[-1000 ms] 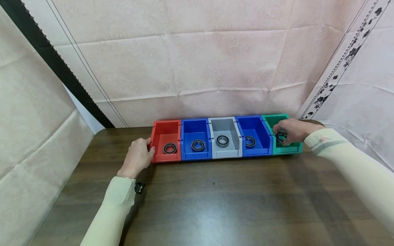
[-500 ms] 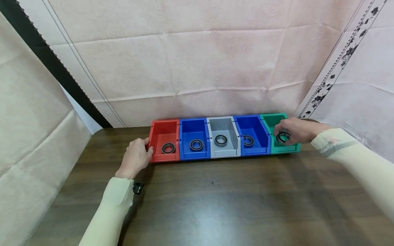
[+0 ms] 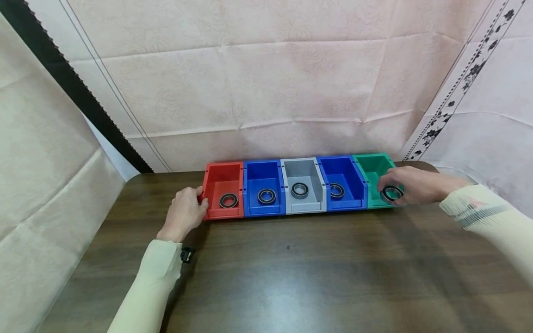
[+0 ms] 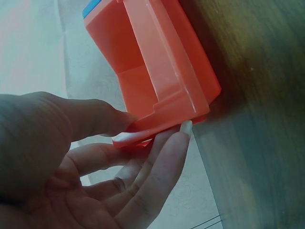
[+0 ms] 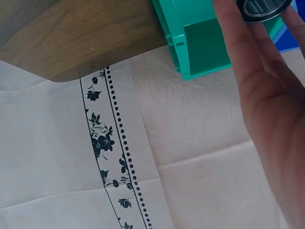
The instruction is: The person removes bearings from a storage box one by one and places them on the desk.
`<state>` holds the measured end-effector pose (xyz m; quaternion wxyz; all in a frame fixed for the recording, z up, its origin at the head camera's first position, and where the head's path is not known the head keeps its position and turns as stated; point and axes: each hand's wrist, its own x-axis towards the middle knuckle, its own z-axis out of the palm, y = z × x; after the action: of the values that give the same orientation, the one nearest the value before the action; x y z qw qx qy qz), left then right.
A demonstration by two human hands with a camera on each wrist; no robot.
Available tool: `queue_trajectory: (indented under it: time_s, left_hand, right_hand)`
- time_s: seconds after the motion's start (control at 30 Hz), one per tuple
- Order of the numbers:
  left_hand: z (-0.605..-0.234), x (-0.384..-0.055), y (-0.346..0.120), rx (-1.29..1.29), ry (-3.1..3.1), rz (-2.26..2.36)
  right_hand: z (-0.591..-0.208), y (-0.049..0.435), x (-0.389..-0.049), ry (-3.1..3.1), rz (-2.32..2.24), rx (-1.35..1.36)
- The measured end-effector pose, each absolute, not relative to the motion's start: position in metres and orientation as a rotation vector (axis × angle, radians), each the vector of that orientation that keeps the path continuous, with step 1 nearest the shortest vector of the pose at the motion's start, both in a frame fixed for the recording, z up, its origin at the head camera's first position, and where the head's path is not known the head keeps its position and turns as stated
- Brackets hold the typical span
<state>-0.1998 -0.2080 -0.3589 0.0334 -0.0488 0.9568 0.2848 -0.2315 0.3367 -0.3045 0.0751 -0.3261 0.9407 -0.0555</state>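
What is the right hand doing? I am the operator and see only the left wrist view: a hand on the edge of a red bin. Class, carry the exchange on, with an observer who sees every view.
Observer: The right hand pinches a black bearing ring at the front of the green bin.
Operator: Does my red bin hold anything?
Observer: Yes, the red bin holds one flat ring.
Operator: How many bins stand in the row?
Observer: Five, side by side: red, left blue bin, grey bin, right blue bin, green. Each of the middle three holds one ring.
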Motion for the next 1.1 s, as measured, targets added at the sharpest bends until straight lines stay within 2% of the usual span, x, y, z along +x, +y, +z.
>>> queue_trajectory:
  time_s: [0.63, 1.1]
  left_hand:
    - [-0.360, -0.201, -0.209, -0.136, 2.926, 0.927]
    - [-0.360, -0.200, -0.209, -0.116, 2.922, 0.932]
  right_hand:
    - [-0.324, 0.343, -0.205, 2.772, -0.262, -0.888]
    - [-0.355, 0.348, -0.195, 2.787, -0.319, -1.055]
